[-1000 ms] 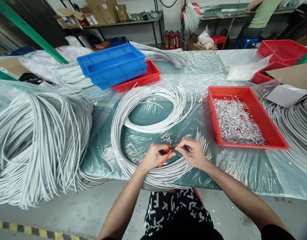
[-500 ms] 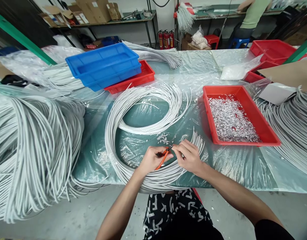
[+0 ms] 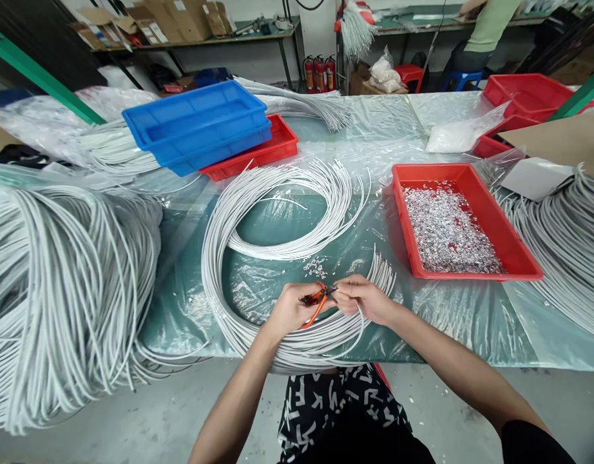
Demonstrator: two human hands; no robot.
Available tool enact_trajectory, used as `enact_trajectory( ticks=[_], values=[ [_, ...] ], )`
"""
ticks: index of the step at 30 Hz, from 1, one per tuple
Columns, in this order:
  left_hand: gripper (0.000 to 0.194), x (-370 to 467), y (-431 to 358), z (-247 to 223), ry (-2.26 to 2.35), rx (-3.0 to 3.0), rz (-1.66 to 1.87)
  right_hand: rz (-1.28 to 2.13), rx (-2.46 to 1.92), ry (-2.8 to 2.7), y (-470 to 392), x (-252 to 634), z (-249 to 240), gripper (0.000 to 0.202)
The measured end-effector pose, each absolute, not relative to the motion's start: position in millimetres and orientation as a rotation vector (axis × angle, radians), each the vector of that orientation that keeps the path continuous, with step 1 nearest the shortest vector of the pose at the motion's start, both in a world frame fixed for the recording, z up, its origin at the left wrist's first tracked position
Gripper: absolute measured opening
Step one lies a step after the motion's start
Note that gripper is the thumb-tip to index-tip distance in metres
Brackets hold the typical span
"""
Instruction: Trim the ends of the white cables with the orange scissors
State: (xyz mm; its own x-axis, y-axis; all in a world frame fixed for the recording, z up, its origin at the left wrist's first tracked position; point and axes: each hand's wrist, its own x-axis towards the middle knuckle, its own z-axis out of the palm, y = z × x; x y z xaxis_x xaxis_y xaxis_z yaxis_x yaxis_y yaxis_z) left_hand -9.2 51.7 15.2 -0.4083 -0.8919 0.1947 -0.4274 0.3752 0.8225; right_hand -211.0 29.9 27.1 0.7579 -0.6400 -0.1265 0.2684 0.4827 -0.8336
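Orange-handled pliers [image 3: 316, 312] sit in my left hand [image 3: 290, 309], whose fingers are closed around the handles. Their dark jaws point right, toward my right hand [image 3: 367, 299]. Closed in a pinch, my right hand holds a white cable [image 3: 363, 325] that loops down from its fingers. The cable's tip is close to the jaws, but I cannot tell if they bite on it. Beneath both hands lies a coiled bundle of white cables [image 3: 297, 351], its ends fanned at the right. Just beyond the pliers is a small heap of tiny metal pieces [image 3: 315, 267].
A second cable coil [image 3: 282, 250] lies behind. At right stands a red tray [image 3: 529, 265] of small metal pieces. Stacked blue trays [image 3: 195, 122] rest on another red tray [image 3: 282, 147]. Large cable bundles [image 3: 84, 277] flank the table. A person [image 3: 493, 29] sits far back.
My right hand has turned and its fingers have closed, and a cable loop now hangs below it. The left hand with the pliers has barely moved.
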Motion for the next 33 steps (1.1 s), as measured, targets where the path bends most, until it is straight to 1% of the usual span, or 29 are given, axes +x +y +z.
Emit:
enact_trajectory(
  ticks=[3, 7, 12, 16, 20, 24, 29, 33],
  values=[
    [0.045, -9.8, 51.1, 15.6, -2.003, 1.111, -0.906, -0.431, -0.686, 0.382, 28.2, -213.3, 28.4, 0.043],
    [0.042, -12.0, 51.1, 19.3, -1.960, 1.140, -0.913, -0.453, -0.684, 0.386, 27.2, -214.9, 31.6, 0.043],
    [0.031, -12.8, 54.2, 24.0, -1.740, 1.123, -1.013, -0.536, -0.824, 0.458, 29.0, -211.5, 30.8, 0.039],
    [0.025, -13.0, 57.1, 23.1, -1.510, 1.149, -1.018, -0.666, -1.107, 0.587, 31.6, -208.5, 28.4, 0.040],
    [0.023, -13.5, 58.0, 21.8, -1.466, 1.163, -1.018, -0.720, -1.418, 0.675, 33.7, -208.6, 31.2, 0.043],
    [0.022, -13.6, 58.1, 23.6, -1.474, 1.160, -1.042, -0.736, -1.613, 0.749, 35.6, -208.8, 35.5, 0.041],
    [0.017, -14.7, 57.1, 29.3, -1.482, 1.111, -1.114, -0.829, -1.684, 0.769, 37.2, -205.5, 33.2, 0.033],
    [0.019, -15.2, 55.3, 35.2, -1.436, 1.092, -1.191, -0.881, -1.657, 0.783, 39.2, -203.1, 31.1, 0.028]
  ],
)
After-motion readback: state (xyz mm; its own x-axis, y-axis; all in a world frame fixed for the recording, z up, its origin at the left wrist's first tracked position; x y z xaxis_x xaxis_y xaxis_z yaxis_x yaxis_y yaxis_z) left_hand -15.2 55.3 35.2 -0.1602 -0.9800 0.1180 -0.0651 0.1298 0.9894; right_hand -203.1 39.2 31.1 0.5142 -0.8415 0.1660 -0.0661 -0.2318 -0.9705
